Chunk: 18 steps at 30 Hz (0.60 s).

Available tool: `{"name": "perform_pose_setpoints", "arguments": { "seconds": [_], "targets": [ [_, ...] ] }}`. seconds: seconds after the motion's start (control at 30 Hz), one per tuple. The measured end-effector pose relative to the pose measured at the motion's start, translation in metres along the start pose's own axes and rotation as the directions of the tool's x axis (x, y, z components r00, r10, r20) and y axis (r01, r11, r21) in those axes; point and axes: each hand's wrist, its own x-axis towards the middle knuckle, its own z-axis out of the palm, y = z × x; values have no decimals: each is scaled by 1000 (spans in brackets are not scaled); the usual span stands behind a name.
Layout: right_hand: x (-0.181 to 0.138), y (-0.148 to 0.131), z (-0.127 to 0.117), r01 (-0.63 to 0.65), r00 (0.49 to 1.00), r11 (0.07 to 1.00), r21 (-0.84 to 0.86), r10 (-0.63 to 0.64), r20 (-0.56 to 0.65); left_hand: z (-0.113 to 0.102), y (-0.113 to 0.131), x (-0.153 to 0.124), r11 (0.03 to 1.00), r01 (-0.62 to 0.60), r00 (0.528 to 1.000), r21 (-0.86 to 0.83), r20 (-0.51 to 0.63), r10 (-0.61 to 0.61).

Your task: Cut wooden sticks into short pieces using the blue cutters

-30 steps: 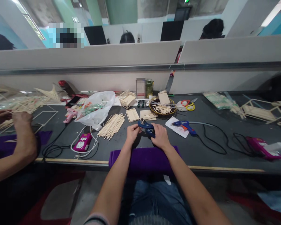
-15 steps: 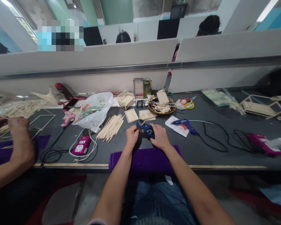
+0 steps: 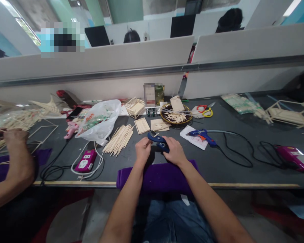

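My right hand [image 3: 174, 151] is wrapped round a pair of blue-handled hand cutters [image 3: 157, 138], whose jaws point left toward my left hand. At those jaws shows a short length of thin wooden stick [image 3: 155, 135]. My left hand [image 3: 142, 150] is closed in a pinch on the stick just left of the cutters; its fingertips are partly hidden. Both hands are above the table edge, beyond a folded purple cloth [image 3: 164, 177]. A pile of wooden sticks [image 3: 118, 139] lies to the left, and a small stick-built panel [image 3: 142, 126] lies just ahead.
A blue glue gun [image 3: 204, 136] rests on paper at right, its cable trailing to a magenta box [image 3: 292, 157]. Behind are a basket of short sticks [image 3: 176, 114], scissors [image 3: 205, 110] and a plastic bag [image 3: 101, 119]. A co-worker's arm [image 3: 17, 155] is at far left.
The view has shifted slightly. My hands stay together at the cutters, with the stick piece at the jaws showing a little more plainly.
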Motion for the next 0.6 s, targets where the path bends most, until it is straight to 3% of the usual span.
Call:
{"name": "perform_pose_setpoints", "arguments": {
  "seconds": [0.37, 0.6],
  "targets": [
    [0, 1, -6, -8, 1000, 998, 59, 8, 10, -4, 8, 1, 999, -31, 1000, 26, 6, 30],
    [3, -1, -6, -45, 998, 997, 59, 42, 45, -1, 8, 2, 982, 148, 989, -117, 33, -145]
  ]
}}
